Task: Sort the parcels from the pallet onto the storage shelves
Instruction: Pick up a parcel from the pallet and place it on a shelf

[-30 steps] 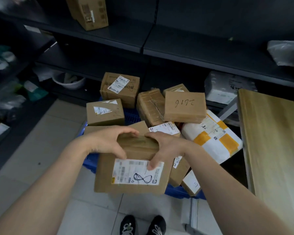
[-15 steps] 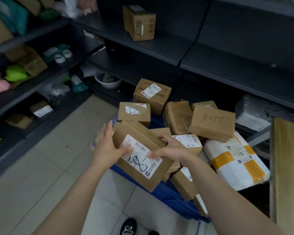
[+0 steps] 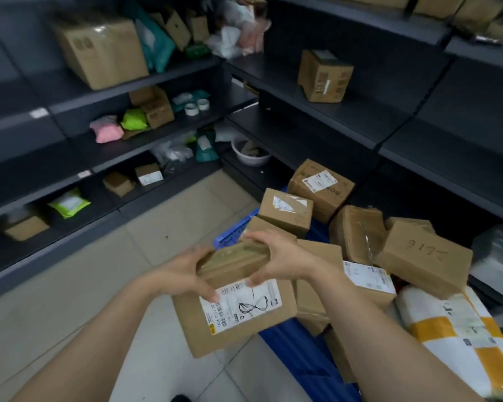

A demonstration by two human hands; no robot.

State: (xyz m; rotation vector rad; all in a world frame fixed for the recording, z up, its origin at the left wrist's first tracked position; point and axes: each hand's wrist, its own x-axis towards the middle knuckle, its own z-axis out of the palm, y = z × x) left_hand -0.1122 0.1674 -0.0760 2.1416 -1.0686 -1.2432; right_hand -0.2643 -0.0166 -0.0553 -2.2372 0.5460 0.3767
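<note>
Parcel [image 3: 192, 326] in hand is a flat brown cardboard box with a white shipping label [image 3: 241, 307] turned toward the camera. It hangs in the air near the left edge of the blue pallet [image 3: 299, 355], over the tiled floor [image 3: 84, 285]. The left hand [image 3: 180, 274] is curled over its upper left corner, fingertips down on the label side. The right hand [image 3: 279, 258] is curled over the upper right corner, fingers wrapped round the taped narrow face [image 3: 233, 258]. Both hold the box at its top end, so most of it hangs below the grip.

Carried that way, it is probably light. The cardboard looks stiff and square-edged, so it should take a firm squeeze. The glossy tape may be slick. The bare cardboard sides would likely give a surer hold, with one palm under the lower edge for the carry. What is inside cannot be told, so a gentle set-down seems wise. The dark shelves [image 3: 346, 120] stand to the left and far, some bearing boxes. Other parcels [image 3: 285, 213] lie heaped on the pallet to the right.
</note>
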